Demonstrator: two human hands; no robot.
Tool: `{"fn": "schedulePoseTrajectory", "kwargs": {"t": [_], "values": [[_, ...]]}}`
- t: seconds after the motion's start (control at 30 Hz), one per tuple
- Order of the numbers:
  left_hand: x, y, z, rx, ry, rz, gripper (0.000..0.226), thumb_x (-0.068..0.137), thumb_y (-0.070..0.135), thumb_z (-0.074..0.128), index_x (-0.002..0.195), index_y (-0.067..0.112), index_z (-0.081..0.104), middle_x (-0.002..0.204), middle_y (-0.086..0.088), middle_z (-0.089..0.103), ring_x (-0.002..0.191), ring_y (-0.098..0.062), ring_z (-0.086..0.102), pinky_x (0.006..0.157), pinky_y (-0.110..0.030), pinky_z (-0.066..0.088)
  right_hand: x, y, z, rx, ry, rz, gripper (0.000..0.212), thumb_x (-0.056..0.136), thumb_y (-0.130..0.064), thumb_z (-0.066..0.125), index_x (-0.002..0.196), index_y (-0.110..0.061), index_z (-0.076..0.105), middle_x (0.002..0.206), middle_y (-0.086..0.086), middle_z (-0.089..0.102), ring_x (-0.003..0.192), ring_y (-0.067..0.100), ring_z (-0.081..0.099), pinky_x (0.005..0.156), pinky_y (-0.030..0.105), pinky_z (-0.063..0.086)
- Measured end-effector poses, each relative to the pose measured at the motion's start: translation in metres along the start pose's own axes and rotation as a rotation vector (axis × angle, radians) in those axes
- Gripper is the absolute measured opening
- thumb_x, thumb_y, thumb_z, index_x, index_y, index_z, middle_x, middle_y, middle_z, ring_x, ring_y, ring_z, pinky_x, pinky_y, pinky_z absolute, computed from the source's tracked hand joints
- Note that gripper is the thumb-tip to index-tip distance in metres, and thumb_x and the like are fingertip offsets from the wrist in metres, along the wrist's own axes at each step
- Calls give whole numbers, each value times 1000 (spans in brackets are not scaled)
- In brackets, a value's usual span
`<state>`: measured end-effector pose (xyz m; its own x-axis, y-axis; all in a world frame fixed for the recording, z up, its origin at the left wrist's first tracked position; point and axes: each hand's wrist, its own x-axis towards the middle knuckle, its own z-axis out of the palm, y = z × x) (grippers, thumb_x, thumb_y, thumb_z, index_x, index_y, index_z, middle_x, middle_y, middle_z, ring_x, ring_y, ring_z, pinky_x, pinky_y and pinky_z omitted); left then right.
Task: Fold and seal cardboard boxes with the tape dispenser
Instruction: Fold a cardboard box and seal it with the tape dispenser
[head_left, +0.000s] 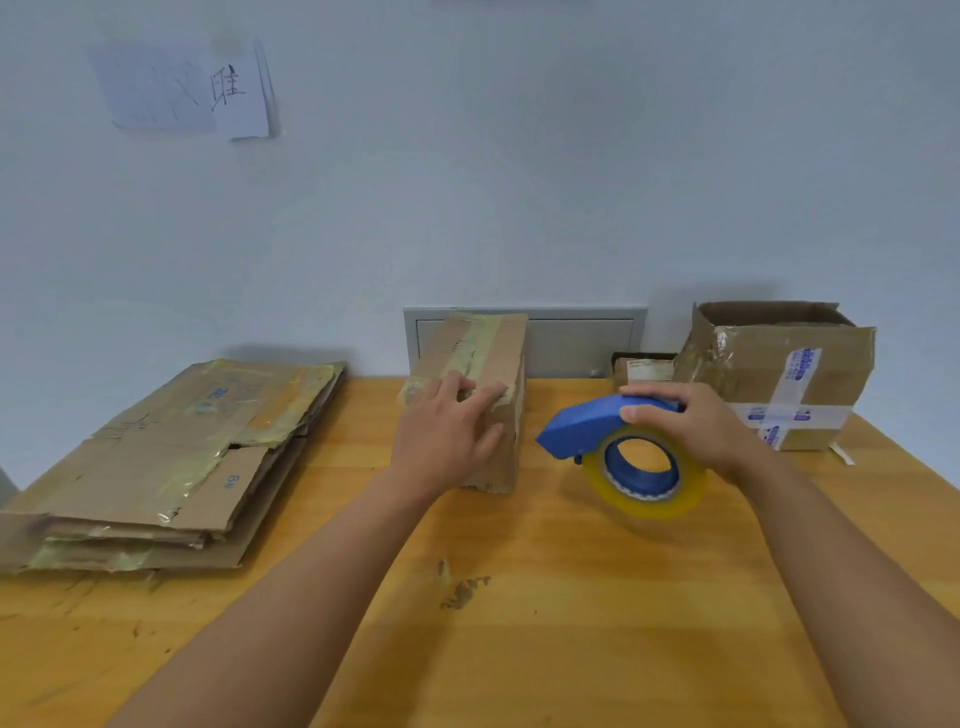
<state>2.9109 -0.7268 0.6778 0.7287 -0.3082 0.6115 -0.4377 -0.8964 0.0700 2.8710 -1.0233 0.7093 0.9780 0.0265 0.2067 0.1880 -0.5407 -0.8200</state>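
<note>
A sealed cardboard box (483, 395), long and narrow and striped with yellowish tape, stands near the middle of the far edge of a wooden table (519, 623), its near end under the person's left hand (447, 436), whose straight fingers press flat on the top without curling round it. A stack of flattened boxes (171, 462) fills the table's left side, reaching toward the far-left corner. An open box (784, 369) patched with white-and-blue tape sits at the far-right corner, flaps up, and a small carton (644, 370) is tucked beside it against the wall. Just right of the sealed box, the blue tape dispenser (597, 423), loaded with a yellowish tape roll (644, 475), is gripped from above by the right hand (696, 426), fingers curled over its handle. A paper note (192, 88) hangs on the wall above.
</note>
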Motion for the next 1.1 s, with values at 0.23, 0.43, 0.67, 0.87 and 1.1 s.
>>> {"fn": "schedulePoseTrajectory", "kwargs": {"t": [0.23,0.43,0.67,0.87,1.1], "values": [[9,7,-17,-183,-190,-146,54,83,59,39,131,42,56,106,8,46,103,-14,46,80,-28,37,-7,8,27,191,313,-9,32,87,-32,74,118,-26,69,120,-5,64,106,14,61,90,32,49],[16,28,-12,-283,-113,-361,41,92,69,41,105,39,65,97,5,46,97,-17,43,85,-35,37,-9,10,71,254,546,49,44,88,-34,74,127,-17,64,124,-3,62,109,15,58,85,24,49],[13,33,3,-211,-2,-310,32,92,59,51,106,33,63,101,3,46,99,-21,43,88,-36,39,-13,12,109,268,628,111,50,88,-40,73,133,-25,58,122,-9,58,106,12,55,82,24,46],[-1,17,10,-104,33,-131,44,85,52,61,125,33,58,113,1,49,108,-21,45,94,-36,42,-14,14,121,222,661,90,53,88,-39,73,136,-22,57,124,-6,59,106,12,55,80,22,45],[-12,17,24,-1,80,-41,63,83,54,55,140,28,46,130,-6,45,121,-27,37,108,-39,30,-18,17,126,143,658,49,58,87,-43,72,138,-22,55,130,-4,60,113,14,56,91,35,52]]}}
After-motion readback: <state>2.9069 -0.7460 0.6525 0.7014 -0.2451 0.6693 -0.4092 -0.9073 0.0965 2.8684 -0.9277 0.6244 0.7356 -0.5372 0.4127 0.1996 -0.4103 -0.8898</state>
